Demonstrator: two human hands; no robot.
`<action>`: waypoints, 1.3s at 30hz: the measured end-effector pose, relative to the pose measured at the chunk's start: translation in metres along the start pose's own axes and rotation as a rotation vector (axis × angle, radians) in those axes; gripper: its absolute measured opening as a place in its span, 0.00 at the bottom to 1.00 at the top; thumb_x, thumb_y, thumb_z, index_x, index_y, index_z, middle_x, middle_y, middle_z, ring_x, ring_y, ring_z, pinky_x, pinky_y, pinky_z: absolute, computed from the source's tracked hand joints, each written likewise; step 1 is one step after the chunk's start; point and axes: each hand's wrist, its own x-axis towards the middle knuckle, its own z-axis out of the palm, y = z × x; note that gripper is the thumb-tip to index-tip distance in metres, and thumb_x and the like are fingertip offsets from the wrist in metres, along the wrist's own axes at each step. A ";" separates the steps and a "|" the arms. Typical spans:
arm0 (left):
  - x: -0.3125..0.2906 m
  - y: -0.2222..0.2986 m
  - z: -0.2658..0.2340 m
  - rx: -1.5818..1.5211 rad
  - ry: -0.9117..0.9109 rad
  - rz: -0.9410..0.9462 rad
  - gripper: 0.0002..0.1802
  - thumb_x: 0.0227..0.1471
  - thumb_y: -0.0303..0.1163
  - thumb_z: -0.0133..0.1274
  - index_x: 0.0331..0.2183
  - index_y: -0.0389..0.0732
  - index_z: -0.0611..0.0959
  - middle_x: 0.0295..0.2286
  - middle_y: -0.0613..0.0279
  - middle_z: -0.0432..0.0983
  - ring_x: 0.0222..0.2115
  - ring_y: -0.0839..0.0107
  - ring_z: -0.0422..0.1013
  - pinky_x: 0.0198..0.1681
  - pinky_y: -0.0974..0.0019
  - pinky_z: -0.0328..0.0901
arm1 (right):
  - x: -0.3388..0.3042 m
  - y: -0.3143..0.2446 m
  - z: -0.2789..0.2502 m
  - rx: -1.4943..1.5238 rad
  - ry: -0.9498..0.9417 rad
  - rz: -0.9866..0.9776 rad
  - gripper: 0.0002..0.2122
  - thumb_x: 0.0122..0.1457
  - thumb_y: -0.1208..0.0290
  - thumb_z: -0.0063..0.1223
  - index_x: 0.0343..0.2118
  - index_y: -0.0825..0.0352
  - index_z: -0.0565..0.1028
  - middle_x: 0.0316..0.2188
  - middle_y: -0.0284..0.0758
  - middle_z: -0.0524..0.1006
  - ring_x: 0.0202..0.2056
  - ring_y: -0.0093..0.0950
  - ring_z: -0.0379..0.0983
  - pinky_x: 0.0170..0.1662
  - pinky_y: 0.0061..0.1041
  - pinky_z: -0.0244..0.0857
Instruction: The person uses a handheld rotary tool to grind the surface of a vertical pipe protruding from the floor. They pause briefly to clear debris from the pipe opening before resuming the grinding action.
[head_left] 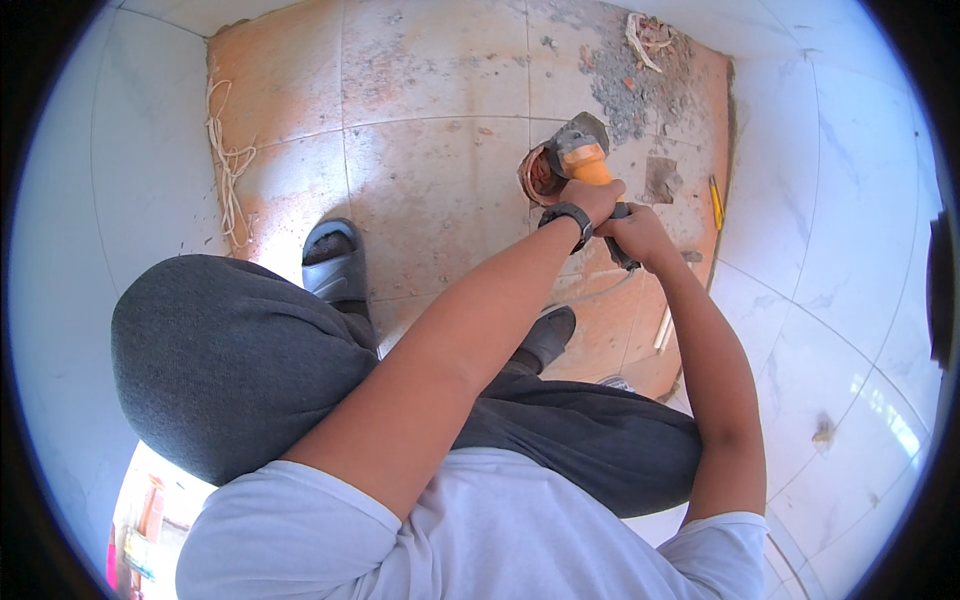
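An angle grinder (588, 166) with a yellow body and a dark head is held low over the tiled floor. My left hand (592, 200), with a black watch at the wrist, is closed around its yellow body. Farther back, my right hand (640, 236) grips the dark rear end, where a grey cord (600, 288) trails toward my foot. The grinder's head is beside a rough round hole (540, 176) in the floor with a reddish-brown rim. The disc's contact with the tile cannot be made out.
Grey rubble (632, 98) and a white cord bundle (646, 42) lie at the far right. A square recess (662, 180) is near a slim yellow tool (716, 203) by the right wall. White cord (228, 165) runs along the left wall. My slippered feet (335, 262) flank the work area.
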 end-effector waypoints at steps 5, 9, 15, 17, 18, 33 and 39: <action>-0.006 0.004 0.006 -0.069 -0.050 -0.044 0.36 0.48 0.57 0.60 0.38 0.27 0.87 0.37 0.45 0.86 0.36 0.58 0.83 0.42 0.60 0.74 | -0.005 -0.001 -0.013 -0.056 -0.034 0.040 0.20 0.43 0.60 0.70 0.31 0.76 0.83 0.25 0.41 0.82 0.25 0.30 0.77 0.31 0.32 0.70; -0.008 0.009 0.006 -0.120 -0.054 -0.036 0.36 0.47 0.57 0.61 0.38 0.27 0.87 0.37 0.45 0.86 0.37 0.58 0.83 0.42 0.60 0.74 | -0.004 -0.006 -0.017 -0.110 -0.040 0.018 0.21 0.43 0.59 0.70 0.31 0.76 0.83 0.24 0.40 0.82 0.26 0.30 0.77 0.31 0.32 0.70; -0.006 0.003 0.000 -0.062 0.042 -0.024 0.37 0.46 0.57 0.62 0.38 0.28 0.87 0.37 0.45 0.86 0.37 0.58 0.83 0.43 0.59 0.75 | -0.004 -0.006 -0.005 0.013 -0.025 -0.003 0.19 0.44 0.61 0.71 0.30 0.74 0.83 0.24 0.37 0.81 0.25 0.28 0.76 0.30 0.31 0.69; -0.005 0.001 -0.001 -0.066 0.027 -0.032 0.36 0.46 0.57 0.62 0.38 0.28 0.87 0.36 0.45 0.86 0.37 0.57 0.83 0.43 0.59 0.75 | -0.002 -0.005 -0.001 -0.002 0.003 -0.028 0.18 0.44 0.61 0.71 0.30 0.74 0.82 0.24 0.37 0.81 0.25 0.27 0.76 0.30 0.30 0.68; -0.005 0.000 -0.001 -0.069 0.017 -0.027 0.36 0.46 0.57 0.61 0.39 0.28 0.87 0.36 0.45 0.86 0.37 0.57 0.83 0.43 0.59 0.75 | -0.002 -0.004 -0.001 -0.009 -0.006 -0.013 0.19 0.44 0.61 0.71 0.30 0.74 0.82 0.24 0.37 0.81 0.25 0.27 0.76 0.30 0.30 0.68; -0.012 0.006 -0.003 -0.099 -0.002 -0.022 0.35 0.47 0.56 0.62 0.38 0.27 0.86 0.36 0.47 0.86 0.35 0.59 0.83 0.40 0.60 0.74 | -0.002 -0.003 -0.004 -0.118 0.031 -0.044 0.23 0.43 0.57 0.71 0.32 0.76 0.83 0.27 0.43 0.83 0.28 0.32 0.80 0.35 0.32 0.71; -0.011 0.003 0.000 -0.182 -0.065 -0.031 0.37 0.47 0.56 0.63 0.39 0.26 0.86 0.36 0.47 0.85 0.35 0.61 0.82 0.39 0.60 0.74 | -0.007 -0.005 -0.009 -0.200 0.036 -0.038 0.23 0.42 0.58 0.70 0.33 0.77 0.84 0.26 0.46 0.83 0.29 0.37 0.81 0.36 0.35 0.72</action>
